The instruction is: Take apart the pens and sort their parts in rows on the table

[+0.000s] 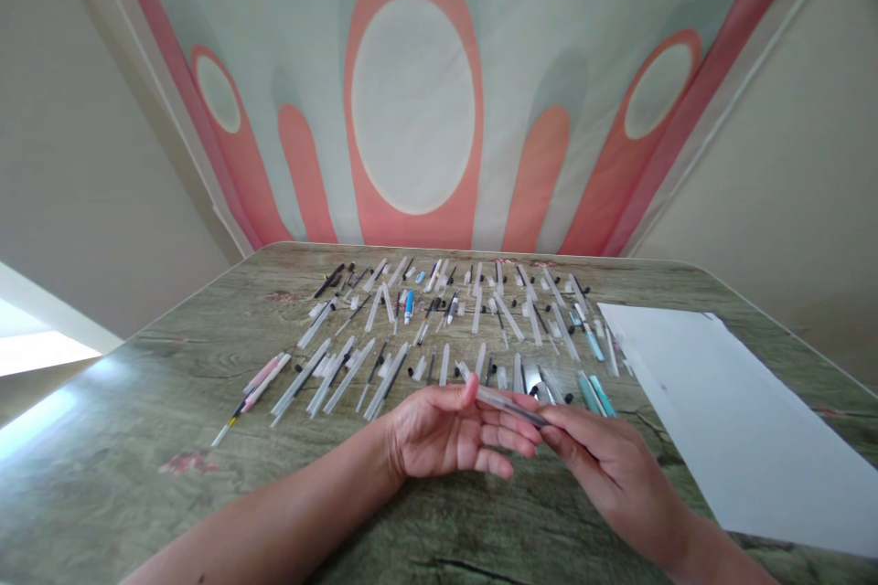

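A clear-barrelled pen (511, 407) is held slantwise between my two hands, above the near side of the table. My left hand (445, 434) is turned palm up; its thumb lies across the pen's upper part against the index side, while the other fingers stay loosely stretched. At the pen's lower end, the thumb and fingers of my right hand (610, 466) pinch it, hiding the tip. Just beyond the hands lie rows of clear pen barrels (349, 377), with dark refills and small caps among them.
A white sheet of paper (747, 430) lies at the right of the wood-patterned table (157, 393). Pink pen parts (264, 379) are at the left, turquoise ones (596, 393) near my right hand. A blue pen part (410, 306) lies among the middle rows. A patterned wall stands behind.
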`<state>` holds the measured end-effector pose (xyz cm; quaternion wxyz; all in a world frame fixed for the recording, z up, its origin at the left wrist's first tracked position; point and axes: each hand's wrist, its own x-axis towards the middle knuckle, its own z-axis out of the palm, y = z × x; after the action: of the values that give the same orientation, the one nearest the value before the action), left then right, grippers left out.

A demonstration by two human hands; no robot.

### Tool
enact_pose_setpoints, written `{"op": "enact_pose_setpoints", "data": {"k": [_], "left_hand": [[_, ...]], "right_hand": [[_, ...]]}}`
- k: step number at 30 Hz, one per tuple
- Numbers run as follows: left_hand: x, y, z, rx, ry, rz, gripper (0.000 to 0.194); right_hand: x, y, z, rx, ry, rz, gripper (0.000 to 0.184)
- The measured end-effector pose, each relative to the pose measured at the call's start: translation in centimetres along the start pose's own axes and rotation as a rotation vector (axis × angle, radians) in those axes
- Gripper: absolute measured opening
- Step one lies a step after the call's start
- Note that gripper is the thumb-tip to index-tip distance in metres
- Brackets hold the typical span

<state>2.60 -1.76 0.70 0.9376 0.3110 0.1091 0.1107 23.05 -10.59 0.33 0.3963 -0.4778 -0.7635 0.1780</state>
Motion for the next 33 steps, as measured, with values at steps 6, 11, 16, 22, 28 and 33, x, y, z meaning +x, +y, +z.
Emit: {"op": "enact_pose_setpoints", "data": {"k": [6, 11, 16, 22, 28, 33], "left_hand": [[0.0, -0.1, -0.1, -0.003, 0.0, -0.005, 0.052], [0.1, -0.2, -0.2, -0.013, -0.01, 0.003, 0.051], [0.5, 0.2, -0.5, -0.021, 0.019, 0.037, 0.056], [1.0, 0.1, -0.7, 0.035, 0.122, 0.119, 0.056], [1.0, -0.2, -0.6, 0.133, 0.185, 0.22, 0.043], [1.1, -1.2, -0.8, 0.267, 0.198, 0.2, 0.029]], "right_hand": [[-0.3, 0.5, 0.1, -0.009, -0.007, -0.008, 0.021], [-0.3, 0.9, 0.2, -0.008, -0.007, -0.004, 0.02], [0.4, 1.0, 0.2, -0.022, -0.028, 0.072, 0.019], [0.6, 1.2, 0.4, -0.153, -0.052, 0.1, 0.023], [0.7, 1.7, -0.7, -0.287, 0.039, 0.303, 0.023], [0.4, 4.2, -5.7, -0.506, 0.181, 0.459, 0.024]]}}
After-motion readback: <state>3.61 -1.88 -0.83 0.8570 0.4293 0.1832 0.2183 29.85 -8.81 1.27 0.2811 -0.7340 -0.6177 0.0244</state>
